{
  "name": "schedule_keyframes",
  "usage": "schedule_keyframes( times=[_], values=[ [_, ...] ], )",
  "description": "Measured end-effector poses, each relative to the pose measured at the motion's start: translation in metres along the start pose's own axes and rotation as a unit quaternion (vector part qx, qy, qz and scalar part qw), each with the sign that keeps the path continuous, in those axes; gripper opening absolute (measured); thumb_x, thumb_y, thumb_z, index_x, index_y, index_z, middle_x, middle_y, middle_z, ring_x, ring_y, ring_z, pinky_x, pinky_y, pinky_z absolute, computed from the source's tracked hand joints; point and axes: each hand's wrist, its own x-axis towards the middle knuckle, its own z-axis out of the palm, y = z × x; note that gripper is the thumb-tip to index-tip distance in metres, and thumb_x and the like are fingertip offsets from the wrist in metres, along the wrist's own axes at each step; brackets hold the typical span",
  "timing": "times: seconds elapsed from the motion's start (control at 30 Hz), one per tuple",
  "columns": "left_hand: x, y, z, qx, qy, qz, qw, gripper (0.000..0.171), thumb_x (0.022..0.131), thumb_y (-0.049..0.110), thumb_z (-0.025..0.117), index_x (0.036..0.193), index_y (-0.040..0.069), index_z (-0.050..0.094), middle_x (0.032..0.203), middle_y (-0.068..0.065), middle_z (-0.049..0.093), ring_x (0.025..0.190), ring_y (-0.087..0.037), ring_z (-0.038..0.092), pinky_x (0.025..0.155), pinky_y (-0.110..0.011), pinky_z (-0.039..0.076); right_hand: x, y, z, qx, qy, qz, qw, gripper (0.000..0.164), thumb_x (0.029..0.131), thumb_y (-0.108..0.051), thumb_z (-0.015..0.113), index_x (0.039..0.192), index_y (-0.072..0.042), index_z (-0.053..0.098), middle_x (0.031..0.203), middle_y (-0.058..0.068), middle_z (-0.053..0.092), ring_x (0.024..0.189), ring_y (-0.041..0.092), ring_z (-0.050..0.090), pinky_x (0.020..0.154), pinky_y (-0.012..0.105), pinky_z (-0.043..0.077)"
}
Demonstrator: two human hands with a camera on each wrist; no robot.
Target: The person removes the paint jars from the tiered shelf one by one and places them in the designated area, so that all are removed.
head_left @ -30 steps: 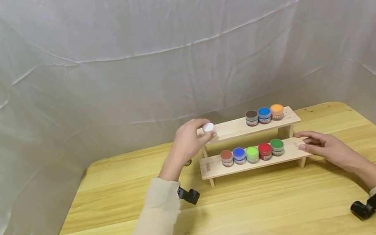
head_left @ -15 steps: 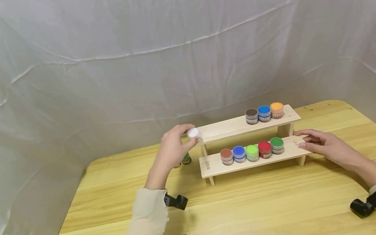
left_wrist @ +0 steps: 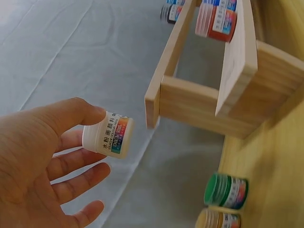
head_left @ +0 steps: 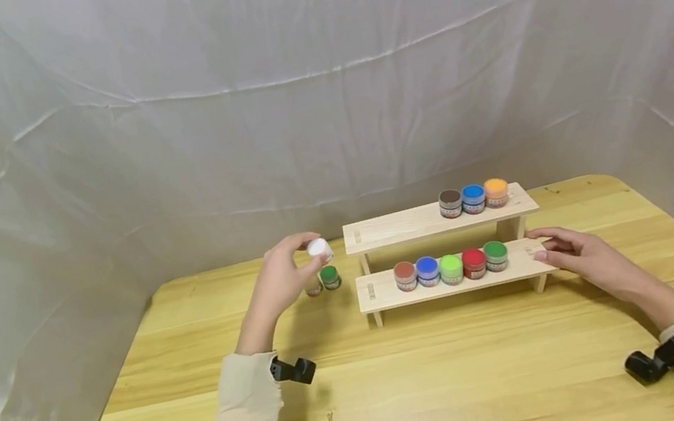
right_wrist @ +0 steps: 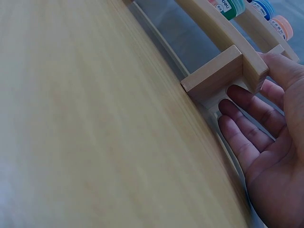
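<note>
My left hand [head_left: 278,278] pinches a small white paint jar [head_left: 319,247] between thumb and fingers, raised left of the two-tier wooden rack [head_left: 394,228]. In the left wrist view the jar [left_wrist: 109,135] shows its printed label. Below it on the table stand a green paint jar [head_left: 330,277] and a yellowish one [head_left: 313,289], partly covered by the hand. My right hand [head_left: 597,264] grips the right end of the rack's lower shelf, thumb against the board and fingers [right_wrist: 254,111] behind and under it.
Brown, blue and orange jars [head_left: 496,193] stand at the right of the upper shelf. Several jars, from reddish brown [head_left: 406,276] to dark green [head_left: 495,256], line the lower shelf. A grey cloth [head_left: 316,94] hangs behind the wooden table [head_left: 449,386].
My left hand has moved left with the white jar, from the upper shelf's left end to off the rack. The green and yellowish jars have come into view. My right hand keeps its place.
</note>
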Motion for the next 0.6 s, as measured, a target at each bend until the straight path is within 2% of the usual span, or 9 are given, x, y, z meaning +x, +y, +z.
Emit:
schedule_keyframes(
  times=[0.3,0.6],
  values=[
    [-0.011,-0.02,-0.008,0.004,0.005,-0.012,0.9999,0.038,0.089,0.024,0.073,0.122,0.007,0.065,0.116,-0.009,0.064,0.111,-0.031,0.058,0.095,-0.051,0.044,0.001,-0.001,-0.001,-0.004,-0.003,0.008,1.0,0.05,0.101,-0.028,0.057,0.144,-0.006,0.045,0.117,0.014,0.061,0.095,0.001,0.058,0.077,0.015,0.046],
    [-0.018,-0.042,-0.008,-0.005,0.011,-0.023,0.9997,0.04,0.087,0.025,0.077,0.121,0.005,0.067,0.117,-0.011,0.066,0.113,-0.035,0.058,0.094,-0.052,0.045,0.0,-0.002,-0.001,-0.008,-0.004,0.01,1.0,0.05,0.101,-0.028,0.057,0.144,-0.006,0.045,0.117,0.014,0.061,0.095,0.002,0.058,0.077,0.015,0.045]
  ],
)
